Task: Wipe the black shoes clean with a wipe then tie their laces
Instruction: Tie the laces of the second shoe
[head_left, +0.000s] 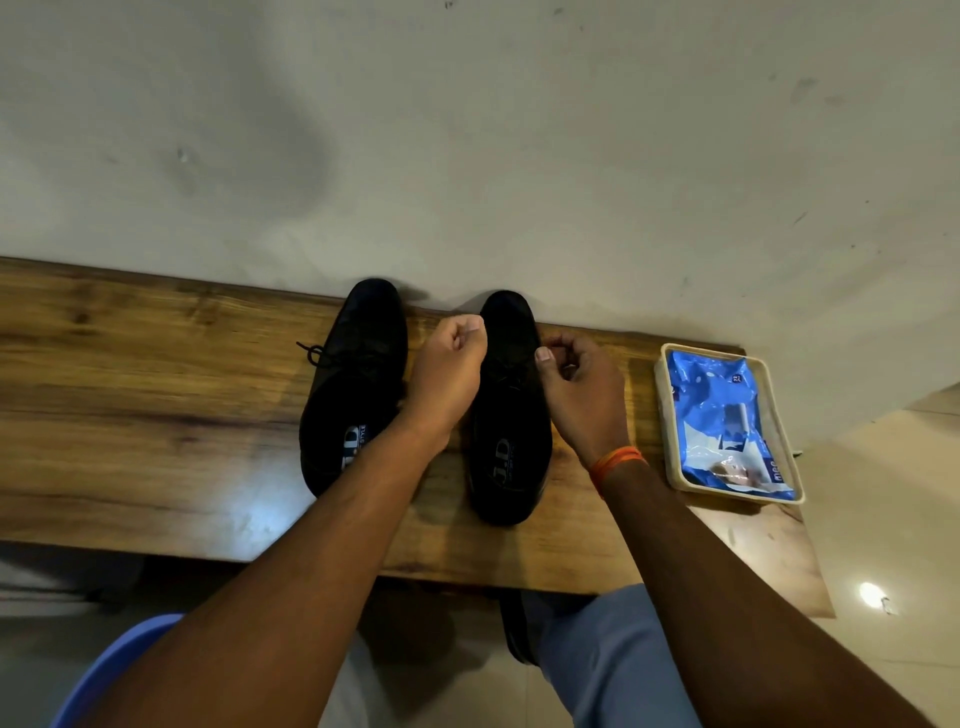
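Black leather shoes stood side by side on the wooden bench (156, 415), toes against the wall: the left shoe (353, 384) with its lace already in a bow, the right shoe (511, 415) between the two hands. Left hand (452, 369) and right hand (582, 395) were both curled closed over the right shoe's lacing, apparently pinching lace ends too dark to resolve. Beyond the right shoe, near the bench end, a blue wipe pack (727, 421) lay in a cream tray (667, 441).

Dim, soft focus; glare on bench (244, 519).
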